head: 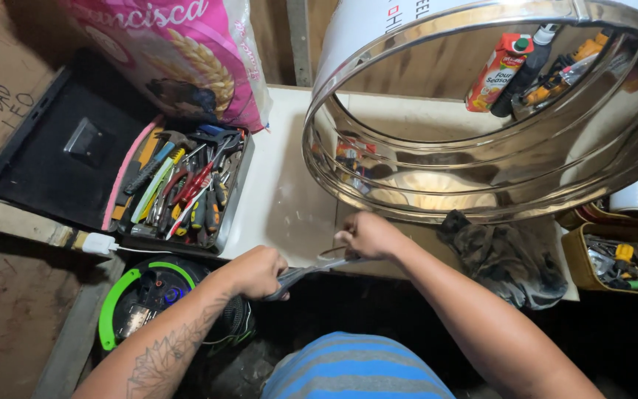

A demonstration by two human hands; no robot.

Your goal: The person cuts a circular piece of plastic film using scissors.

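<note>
Your left hand (256, 272) fisted round handles of grey metal snips (306, 273) at near edge of white worktop (282, 192); your right hand (367, 235) pinches curved bright metal strip (331, 256) at snip blades. Dark crumpled rag (507, 258) just right. Tray of mixed hand tools (186, 188) left. Large shiny steel drum ring (481, 118) beyond, pink printed sack (179, 52) far left

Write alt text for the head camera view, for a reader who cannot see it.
Seen from above, a person's left hand grips metal snips while the right hand holds a thin metal strip at a white workbench. A large shiny steel ring sits behind, a tray of hand tools to the left.
</note>
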